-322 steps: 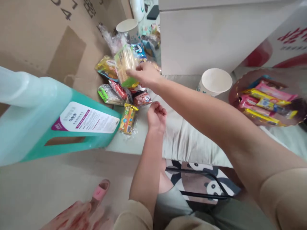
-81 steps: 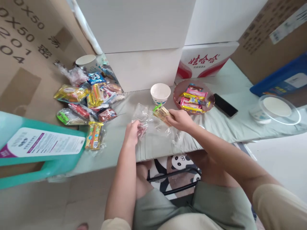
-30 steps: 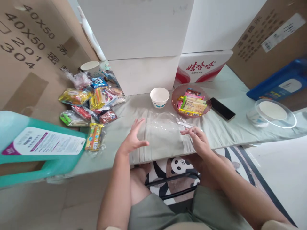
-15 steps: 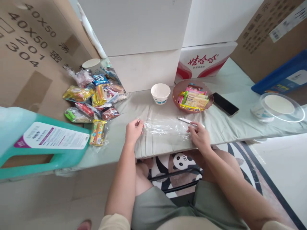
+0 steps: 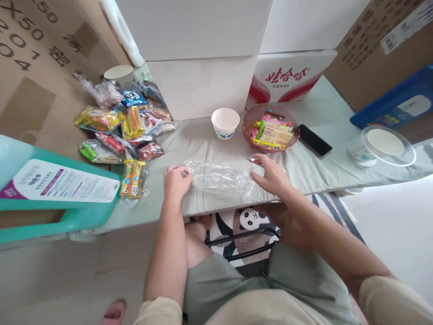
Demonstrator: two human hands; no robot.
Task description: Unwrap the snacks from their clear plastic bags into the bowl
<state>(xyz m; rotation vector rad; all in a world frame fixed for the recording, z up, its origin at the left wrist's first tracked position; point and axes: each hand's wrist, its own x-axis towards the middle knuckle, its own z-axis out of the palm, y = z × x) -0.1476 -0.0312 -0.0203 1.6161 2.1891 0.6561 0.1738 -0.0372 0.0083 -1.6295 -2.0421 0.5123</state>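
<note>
A crumpled clear plastic bag (image 5: 221, 176) lies flat on the cloth-covered table in front of me. My left hand (image 5: 177, 180) pinches its left edge between thumb and fingertips. My right hand (image 5: 270, 174) is at the bag's right end, thumb and fingers apart; whether it touches the film I cannot tell. Under this hand lies a slim white pen-like tool, mostly hidden; its tip (image 5: 251, 159) shows by the index finger. Behind the bag stand a white paper bowl (image 5: 225, 124) with a blue pattern and a pinkish clear bowl (image 5: 248, 137) with wrapped snacks in it.
Wrapped snacks (image 5: 133, 124) are heaped at the left, beside a green jug (image 5: 77, 185). A black phone (image 5: 315, 141) lies right of the snack bowl. Farther right are a clear plastic lid (image 5: 410, 155) over a paper bowl and a blue container (image 5: 395, 101). Boxes (image 5: 209, 88) line the back.
My right hand has moved left over the pen-like tool, and its fingers have spread. My left hand still pinches the bag's edge. The view has shifted slightly.
</note>
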